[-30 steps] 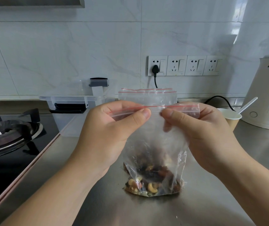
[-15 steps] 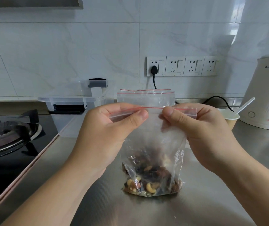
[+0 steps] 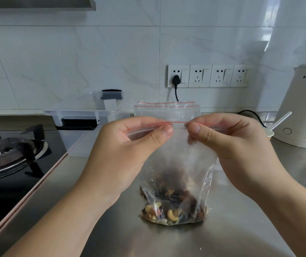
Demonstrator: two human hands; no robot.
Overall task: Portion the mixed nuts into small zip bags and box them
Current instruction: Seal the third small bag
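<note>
Pinching the zip bag (image 3: 176, 158) seal shut, left hand (image 3: 128, 154) and right hand (image 3: 235, 145) each in closed grip on the strip; resting nuts (image 3: 174, 210) on worktop (image 3: 241, 229) for support.

Nuts (image 3: 174, 206) in bag (image 3: 176, 164) on counter (image 3: 111, 229); box (image 3: 85, 123) behind-left, kettle (image 3: 302, 112) right.
</note>
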